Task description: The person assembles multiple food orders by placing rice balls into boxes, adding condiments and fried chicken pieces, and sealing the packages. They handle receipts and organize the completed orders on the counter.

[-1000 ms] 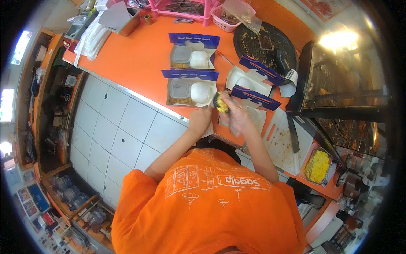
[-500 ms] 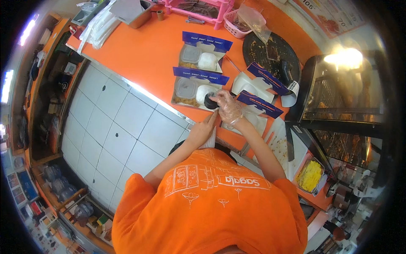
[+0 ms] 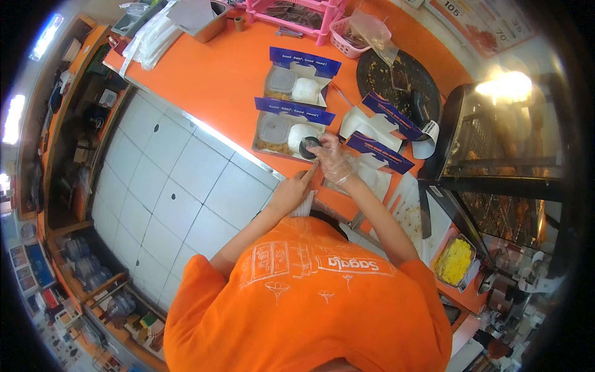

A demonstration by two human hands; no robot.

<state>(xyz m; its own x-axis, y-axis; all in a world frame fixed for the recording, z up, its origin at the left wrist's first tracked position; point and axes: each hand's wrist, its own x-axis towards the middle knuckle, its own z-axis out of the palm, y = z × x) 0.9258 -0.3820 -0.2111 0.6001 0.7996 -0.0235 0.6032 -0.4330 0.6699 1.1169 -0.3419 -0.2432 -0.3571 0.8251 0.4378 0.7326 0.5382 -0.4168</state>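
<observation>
grips black cup [image 3: 308,148] in right hand [image 3: 333,161], at five o'clock from white ball [image 3: 301,132]; seems light and stiff, best pinched by the rim; cannot tell grip of left hand [image 3: 294,194]

Out left, a broad lane runs open across the flat orange countertop [image 3: 211,87], right up to two white cardboard boxes with upright blue flaps [image 3: 294,110]. Tight on the right, though! Two more white cardboard boxes, blue flaps raised [image 3: 380,153], crowd the gloved right hand [image 3: 330,158], only a narrow orange strip between the pairs; beyond, a round black pan [image 3: 414,68] and black-framed glass cabinet [image 3: 496,133] block the way.
</observation>
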